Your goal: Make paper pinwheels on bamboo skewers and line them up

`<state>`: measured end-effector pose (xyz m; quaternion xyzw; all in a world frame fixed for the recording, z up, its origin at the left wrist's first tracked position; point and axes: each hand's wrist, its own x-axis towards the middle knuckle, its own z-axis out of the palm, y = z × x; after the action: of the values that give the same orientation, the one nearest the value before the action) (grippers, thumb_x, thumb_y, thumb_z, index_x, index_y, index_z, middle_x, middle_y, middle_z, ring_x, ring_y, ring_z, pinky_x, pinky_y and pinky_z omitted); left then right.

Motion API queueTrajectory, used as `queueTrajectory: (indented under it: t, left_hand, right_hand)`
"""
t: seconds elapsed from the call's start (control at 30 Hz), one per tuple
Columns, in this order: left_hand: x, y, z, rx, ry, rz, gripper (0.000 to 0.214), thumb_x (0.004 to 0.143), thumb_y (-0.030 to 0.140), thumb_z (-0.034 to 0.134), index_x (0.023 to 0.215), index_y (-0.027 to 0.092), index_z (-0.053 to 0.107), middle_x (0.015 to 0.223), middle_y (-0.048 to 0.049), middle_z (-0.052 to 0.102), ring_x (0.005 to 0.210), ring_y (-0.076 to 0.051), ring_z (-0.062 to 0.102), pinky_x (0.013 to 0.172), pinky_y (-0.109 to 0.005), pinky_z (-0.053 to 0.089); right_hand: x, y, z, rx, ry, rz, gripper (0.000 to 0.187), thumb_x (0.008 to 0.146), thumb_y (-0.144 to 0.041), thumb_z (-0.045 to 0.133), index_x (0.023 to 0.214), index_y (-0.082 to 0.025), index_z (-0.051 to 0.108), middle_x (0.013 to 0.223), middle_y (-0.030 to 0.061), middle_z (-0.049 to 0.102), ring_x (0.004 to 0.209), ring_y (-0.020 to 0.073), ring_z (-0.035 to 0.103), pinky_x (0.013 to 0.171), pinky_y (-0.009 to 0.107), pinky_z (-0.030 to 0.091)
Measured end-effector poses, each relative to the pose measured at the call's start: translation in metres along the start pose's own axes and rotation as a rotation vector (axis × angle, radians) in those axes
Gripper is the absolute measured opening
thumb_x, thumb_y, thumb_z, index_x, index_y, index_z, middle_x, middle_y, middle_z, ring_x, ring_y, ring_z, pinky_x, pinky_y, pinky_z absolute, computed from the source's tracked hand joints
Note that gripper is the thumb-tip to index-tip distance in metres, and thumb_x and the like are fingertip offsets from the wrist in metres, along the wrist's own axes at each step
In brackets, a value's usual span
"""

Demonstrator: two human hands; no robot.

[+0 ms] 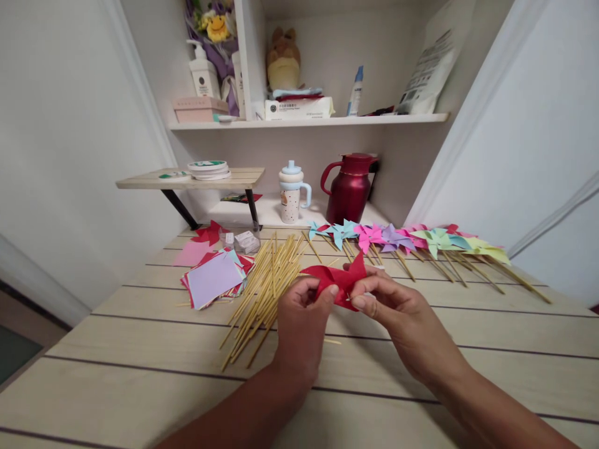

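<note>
Above the middle of the table, both hands meet on a red paper pinwheel with folded, pointed blades. My left hand is closed on its left side, thumb pressed on the paper near the centre. My right hand pinches at the pinwheel's right side; a small shiny bit, perhaps a pin, shows at the fingertips, too small to make out fully. Just left of the hands lies a loose pile of thin wooden sticks. Further left is a stack of coloured paper squares, a lilac one on top.
Finished pinwheels on sticks lie in a row at the back right. Small clear boxes sit behind the paper. A cup and a red jug stand at the back, beside a small raised shelf.
</note>
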<state>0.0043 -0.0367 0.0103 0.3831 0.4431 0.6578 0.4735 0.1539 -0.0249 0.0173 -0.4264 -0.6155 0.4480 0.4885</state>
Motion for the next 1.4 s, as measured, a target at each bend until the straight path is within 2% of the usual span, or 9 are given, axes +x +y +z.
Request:
queueTrajectory:
  t: [0.17,0.3,0.6,1.03,1.2,1.4]
  left_hand:
    - [-0.003,0.005,0.001,0.081,-0.024,0.027,0.010,0.073,0.024,0.072,0.069,0.017,0.065,0.068,0.0015,0.062,0.064,-0.011,0.051,0.062,-0.023,0.042]
    - [-0.003,0.002,0.000,0.130,-0.021,0.073,0.011,0.075,0.025,0.071,0.069,0.018,0.065,0.069,0.0014,0.061,0.065,-0.012,0.052,0.063,-0.024,0.042]
    - [-0.008,0.005,0.000,0.254,-0.010,0.212,0.009,0.076,0.023,0.071,0.070,0.020,0.065,0.072,0.0017,0.062,0.069,-0.013,0.055,0.065,-0.024,0.042]
    - [-0.014,0.011,0.002,0.293,0.029,0.226,0.010,0.076,0.020,0.069,0.068,0.019,0.063,0.073,0.0012,0.062,0.070,-0.014,0.054,0.065,-0.025,0.041]
    - [-0.012,0.011,0.002,0.326,0.033,0.230,0.009,0.077,0.020,0.068,0.069,0.019,0.063,0.074,0.0001,0.062,0.072,-0.015,0.055,0.069,-0.026,0.043]
    - [-0.014,0.009,0.002,0.322,0.021,0.223,0.009,0.078,0.022,0.067,0.071,0.019,0.063,0.075,-0.0005,0.062,0.074,-0.016,0.056,0.072,-0.028,0.045]
  right_hand:
    - [-0.002,0.000,0.001,0.048,-0.052,0.001,0.015,0.082,-0.039,0.074,0.079,-0.025,0.069,0.081,-0.0024,0.064,0.082,0.0170,0.055,0.080,0.031,0.041]
    - [-0.001,-0.001,0.002,0.123,-0.050,0.014,0.015,0.082,-0.037,0.075,0.080,-0.024,0.069,0.080,-0.0027,0.063,0.079,0.0154,0.055,0.078,0.028,0.042]
    - [-0.002,-0.001,0.002,0.137,-0.039,0.030,0.016,0.081,-0.038,0.076,0.079,-0.023,0.070,0.078,-0.0024,0.063,0.077,0.0143,0.054,0.075,0.027,0.043]
    - [-0.005,-0.009,0.005,0.115,-0.007,0.039,0.021,0.080,-0.040,0.076,0.078,-0.020,0.070,0.074,-0.0002,0.062,0.071,0.0147,0.054,0.068,0.028,0.045]
    - [-0.007,-0.010,0.006,0.137,0.011,0.072,0.022,0.078,-0.041,0.078,0.077,-0.020,0.070,0.071,-0.0008,0.060,0.066,0.0128,0.050,0.060,0.025,0.042]
    - [-0.007,-0.009,0.009,0.171,0.028,0.093,0.024,0.077,-0.042,0.079,0.077,-0.020,0.069,0.070,-0.0015,0.059,0.064,0.0118,0.048,0.058,0.024,0.039]
